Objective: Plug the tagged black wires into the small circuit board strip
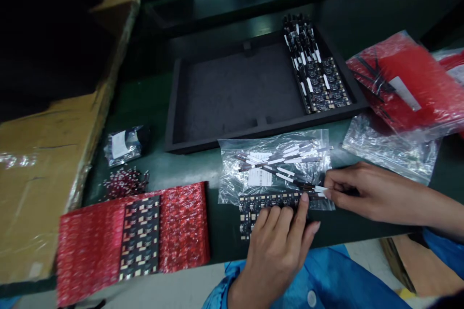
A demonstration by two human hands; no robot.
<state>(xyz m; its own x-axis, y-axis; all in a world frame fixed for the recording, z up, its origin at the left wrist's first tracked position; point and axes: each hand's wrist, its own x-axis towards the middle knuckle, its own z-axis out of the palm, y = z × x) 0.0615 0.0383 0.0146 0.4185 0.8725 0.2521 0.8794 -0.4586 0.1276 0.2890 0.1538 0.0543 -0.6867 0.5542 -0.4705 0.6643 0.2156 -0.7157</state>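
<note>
My left hand (pixel 281 246) rests over a black circuit board panel (pixel 250 212) at the table's front edge. Its index fingertip presses near the board's upper right corner, and the thumb stands apart. Fingers of my right hand (pixel 357 190) are pinched on the white end of a thin black-and-white strip (pixel 308 186), whose other end lies at the board near my left index finger. Behind the board, several similar strips (pixel 279 160) lie crossed on a clear plastic bag (pixel 232 169) with a printed label. My left hand covers much of the board.
Beyond the bag sits a black tray (pixel 232 91), with strip-fitted boards (pixel 322 82) stacked at its right. At left, another board panel (pixel 139 236) lies on red bubble wrap (pixel 184 227), near small red-and-white parts (pixel 126 182), a silvery packet (pixel 125 145) and a cardboard box (pixel 47 178). Red bags (pixel 424 87) lie right.
</note>
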